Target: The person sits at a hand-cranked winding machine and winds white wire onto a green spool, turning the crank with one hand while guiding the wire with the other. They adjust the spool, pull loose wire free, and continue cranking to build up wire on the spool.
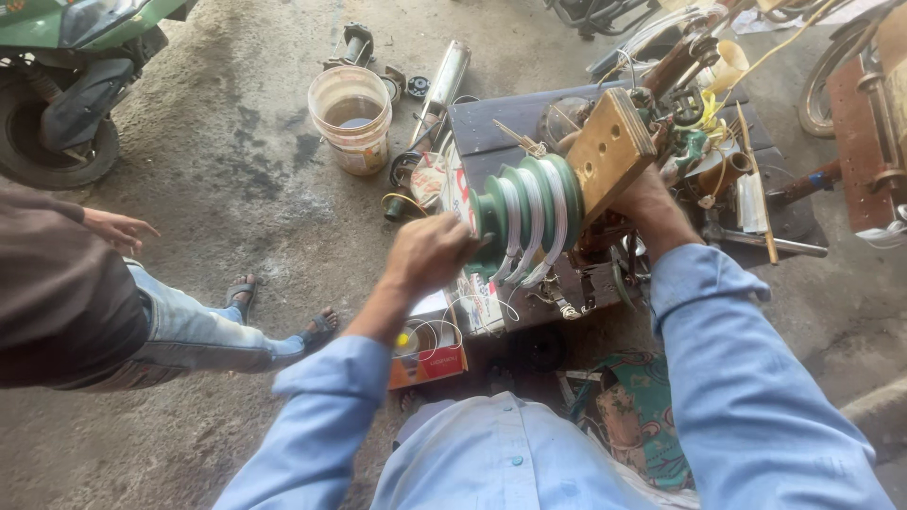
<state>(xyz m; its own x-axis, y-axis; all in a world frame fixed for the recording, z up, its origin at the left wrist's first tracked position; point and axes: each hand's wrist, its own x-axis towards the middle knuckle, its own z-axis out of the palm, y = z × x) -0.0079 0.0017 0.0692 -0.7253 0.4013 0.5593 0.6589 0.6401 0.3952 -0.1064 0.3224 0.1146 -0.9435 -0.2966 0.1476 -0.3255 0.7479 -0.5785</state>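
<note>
both arms extended; left hand (427,253) fisted, right hand (650,203) gripping.

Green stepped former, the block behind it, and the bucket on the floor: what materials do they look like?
Green stepped former: looks like painted wood or moulded plastic, matte green; can't tell which. Pale wire loops sit in its grooves. The left hand grips its small end.
Block: bare wood, tan, grain and drilled holes visible; the right hand is under it.
Bucket: translucent whitish plastic, stained, murky liquid inside.

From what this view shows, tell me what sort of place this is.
Probably an open-air repair workshop. The left hand grips a green stepped winding former on a cluttered workbench, a scooter stands on stained concrete, and a plastic bucket sits among loose metal parts.
</note>
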